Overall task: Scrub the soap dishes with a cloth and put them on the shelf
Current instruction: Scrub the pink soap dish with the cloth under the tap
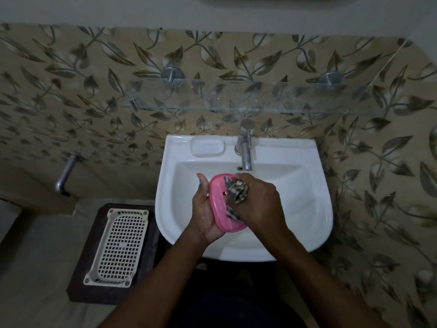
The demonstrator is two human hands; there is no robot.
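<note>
Crumpled striped cloth [236, 194] on oval pink dish [218, 204]

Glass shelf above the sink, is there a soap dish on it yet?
No, the glass shelf holds nothing; the pink soap dish is in the left hand over the sink.

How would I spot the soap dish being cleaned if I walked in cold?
Find the white sink under the glass shelf. Over its basin, the left hand cradles the soap dish while the right hand rubs a patterned cloth on it. It is the only bright pink thing there.
</note>
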